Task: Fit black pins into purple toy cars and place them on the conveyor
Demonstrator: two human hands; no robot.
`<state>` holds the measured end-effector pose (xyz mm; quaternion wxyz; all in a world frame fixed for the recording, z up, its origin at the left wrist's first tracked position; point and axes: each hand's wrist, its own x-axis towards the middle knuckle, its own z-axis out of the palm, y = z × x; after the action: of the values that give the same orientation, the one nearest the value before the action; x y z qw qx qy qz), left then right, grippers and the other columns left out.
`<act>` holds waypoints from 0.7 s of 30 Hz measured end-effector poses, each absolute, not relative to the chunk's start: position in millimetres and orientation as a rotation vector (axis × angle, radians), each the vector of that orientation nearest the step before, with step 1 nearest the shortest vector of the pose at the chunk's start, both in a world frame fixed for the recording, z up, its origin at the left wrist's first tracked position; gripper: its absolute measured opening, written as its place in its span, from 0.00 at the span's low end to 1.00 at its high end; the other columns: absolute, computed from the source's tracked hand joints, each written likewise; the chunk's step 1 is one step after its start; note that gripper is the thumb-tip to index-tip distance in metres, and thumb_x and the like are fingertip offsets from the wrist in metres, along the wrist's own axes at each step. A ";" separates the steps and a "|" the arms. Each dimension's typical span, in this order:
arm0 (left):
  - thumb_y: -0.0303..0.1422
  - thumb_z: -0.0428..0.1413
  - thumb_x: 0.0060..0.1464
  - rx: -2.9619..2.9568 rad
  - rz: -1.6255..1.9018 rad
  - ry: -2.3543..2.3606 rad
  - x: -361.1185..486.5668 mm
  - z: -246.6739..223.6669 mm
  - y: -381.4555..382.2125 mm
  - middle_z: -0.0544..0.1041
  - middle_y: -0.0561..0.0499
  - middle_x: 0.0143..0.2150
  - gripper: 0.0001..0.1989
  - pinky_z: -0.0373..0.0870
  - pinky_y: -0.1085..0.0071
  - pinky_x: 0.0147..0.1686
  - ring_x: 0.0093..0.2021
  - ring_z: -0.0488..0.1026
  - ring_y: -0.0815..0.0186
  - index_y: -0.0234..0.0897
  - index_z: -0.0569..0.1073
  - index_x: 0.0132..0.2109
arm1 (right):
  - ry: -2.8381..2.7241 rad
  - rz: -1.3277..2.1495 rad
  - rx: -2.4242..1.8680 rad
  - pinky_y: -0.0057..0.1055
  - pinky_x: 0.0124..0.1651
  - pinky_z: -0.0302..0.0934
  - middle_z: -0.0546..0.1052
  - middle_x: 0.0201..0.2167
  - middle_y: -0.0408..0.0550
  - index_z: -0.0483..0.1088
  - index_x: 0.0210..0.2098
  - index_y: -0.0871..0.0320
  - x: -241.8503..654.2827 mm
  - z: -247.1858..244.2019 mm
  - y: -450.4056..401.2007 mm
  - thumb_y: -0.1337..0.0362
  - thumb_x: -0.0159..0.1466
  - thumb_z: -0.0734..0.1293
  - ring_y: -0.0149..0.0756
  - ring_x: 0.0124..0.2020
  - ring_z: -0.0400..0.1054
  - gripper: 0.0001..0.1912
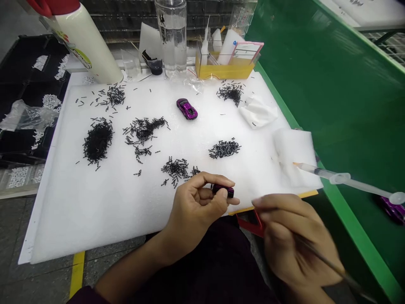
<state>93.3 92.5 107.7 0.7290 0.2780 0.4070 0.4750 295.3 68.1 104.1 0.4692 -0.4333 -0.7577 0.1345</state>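
Note:
Near the front edge of the white foam board (pixel 126 223), my left hand (pixel 199 207) pinches a small dark purple toy car (pixel 224 191) between thumb and fingers. To its right, my right hand (pixel 294 236) is slightly blurred, its fingers closed around a thin dark stick-like tool (pixel 319 255) that slants down to the right. The two hands are apart. A second purple toy car (pixel 187 109) rests on the board farther back. Several piles of small black parts lie around it, with one pile (pixel 175 169) just behind my left hand and another (pixel 224 149) beyond the held car.
A syringe (pixel 340 178) lies across a foam block (pixel 297 156) at the right. A cream flask (pixel 85 46), a clear bottle (pixel 172 38) and a yellow box (pixel 221 69) stand at the back. A crumpled white cloth (pixel 257 112) lies back right. Another purple car (pixel 392 210) is on the green surface.

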 end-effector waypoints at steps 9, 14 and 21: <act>0.38 0.67 0.69 0.712 1.008 0.905 93.5 108.0 93.2 0.88 0.47 0.46 0.08 0.86 0.69 0.49 0.42 0.87 0.63 0.39 0.85 0.48 | -2.014 0.124 -0.930 0.42 0.44 0.81 0.83 0.59 0.57 0.76 0.66 0.61 282.9 90.2 84.0 0.84 0.66 0.65 0.48 0.52 0.81 0.31; 0.39 0.67 0.69 0.768 0.969 0.890 92.8 105.2 94.3 0.87 0.45 0.54 0.15 0.85 0.69 0.51 0.48 0.87 0.61 0.41 0.82 0.59 | -1.965 0.132 -0.939 0.39 0.40 0.80 0.85 0.52 0.55 0.78 0.64 0.58 283.7 91.8 94.5 0.84 0.66 0.70 0.45 0.47 0.83 0.30; 0.41 0.63 0.73 0.897 0.932 0.885 92.4 114.7 99.6 0.89 0.49 0.42 0.11 0.86 0.74 0.45 0.40 0.89 0.63 0.39 0.82 0.54 | -1.916 0.215 -0.956 0.33 0.39 0.78 0.85 0.46 0.51 0.79 0.61 0.55 284.2 107.4 97.6 0.81 0.67 0.73 0.39 0.41 0.82 0.26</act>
<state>92.4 99.6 114.7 0.7081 0.4041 0.3987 0.4198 284.2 97.6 107.4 0.4746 -0.3910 -0.7837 0.0879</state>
